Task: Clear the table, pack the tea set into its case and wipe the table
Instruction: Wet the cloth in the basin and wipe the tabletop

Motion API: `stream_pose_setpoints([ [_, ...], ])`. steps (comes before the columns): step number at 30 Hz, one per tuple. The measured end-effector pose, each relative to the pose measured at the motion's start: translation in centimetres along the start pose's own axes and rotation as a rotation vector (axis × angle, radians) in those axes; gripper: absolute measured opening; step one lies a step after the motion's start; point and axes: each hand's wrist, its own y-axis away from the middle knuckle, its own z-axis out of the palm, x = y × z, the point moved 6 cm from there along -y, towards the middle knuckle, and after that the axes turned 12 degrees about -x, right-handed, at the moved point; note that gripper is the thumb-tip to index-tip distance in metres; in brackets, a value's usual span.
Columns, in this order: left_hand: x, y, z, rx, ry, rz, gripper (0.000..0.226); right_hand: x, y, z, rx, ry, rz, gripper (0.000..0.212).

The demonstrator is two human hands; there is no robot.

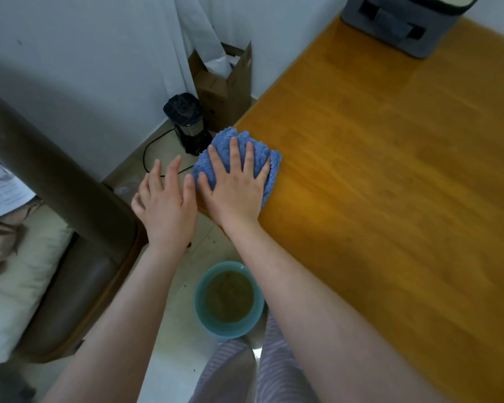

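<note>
Striped trousers (245, 373) and two bare forearms filled the bottom of the view as a person leaned over a wooden table (390, 199). Their right hand (236, 193) lay flat with fingers spread, pressing a blue cloth (229, 136) against the table's left edge, where part of the cloth hung over the side. Their left hand (166, 205) was released, fingers straight, held off the table just beside the cloth and above the floor; whether it touched the cloth could not be told.

Below and between the arms, a teal basin (200, 301) of brownish liquid sat on the tiled floor close to the table. Farther back on the floor stood a black appliance (186, 123) with a cord (149, 149), and behind it an open cardboard box (224, 91) against the wall, near a white curtain (192, 30).

A grey case (402, 21) with a handle rested at the table's far corner, well apart from the cloth. At left, a brown sofa arm (56, 170) and a white cushion (18, 286) bordered the narrow gap beside the table.
</note>
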Motion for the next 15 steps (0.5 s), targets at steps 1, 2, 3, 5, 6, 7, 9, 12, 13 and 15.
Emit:
stream_pose_setpoints([
  [1, 0.0, 0.3, 0.1, -0.003, 0.006, -0.003, 0.045, -0.2, 0.5, 0.2, -0.002, 0.0, -0.007, 0.063],
  [2, 0.1, 0.7, 0.3, -0.006, 0.005, 0.001, 0.045, -0.3, 1.1, 0.5, -0.004, 0.001, -0.012, 0.063],
  [3, 0.4, 1.1, 0.5, -0.012, -0.002, 0.01, 0.045, -0.4, 1.7, 0.6, -0.01, 0.009, -0.018, 0.063],
  [5, 1.0, 1.7, 0.8, -0.018, -0.022, 0.031, 0.044, -0.3, 2.9, 1.0, -0.04, 0.047, -0.033, 0.064],
  [6, 1.4, 1.9, 0.9, -0.023, -0.032, 0.044, 0.044, -0.1, 3.5, 1.2, -0.047, 0.062, -0.04, 0.064],
  [7, 1.7, 2.1, 0.9, -0.031, -0.036, 0.054, 0.044, 0.2, 4.3, 1.3, -0.049, 0.069, -0.045, 0.065],
  [9, 2.6, 2.3, 1.2, -0.042, -0.038, 0.076, 0.044, 1.2, 5.6, 1.6, -0.024, 0.058, -0.04, 0.065],
  [12, 3.4, 2.6, 1.8, -0.052, -0.049, 0.103, 0.045, 2.9, 7.5, 1.9, 0.04, 0.009, -0.024, 0.064],
  [13, 3.7, 2.6, 2.1, -0.059, -0.058, 0.112, 0.045, 3.7, 8.2, 1.8, 0.069, -0.002, -0.013, 0.064],
  [15, 4.5, 2.7, 2.8, -0.076, -0.081, 0.128, 0.046, 5.7, 9.4, 1.5, 0.124, -0.023, 0.026, 0.062],
])
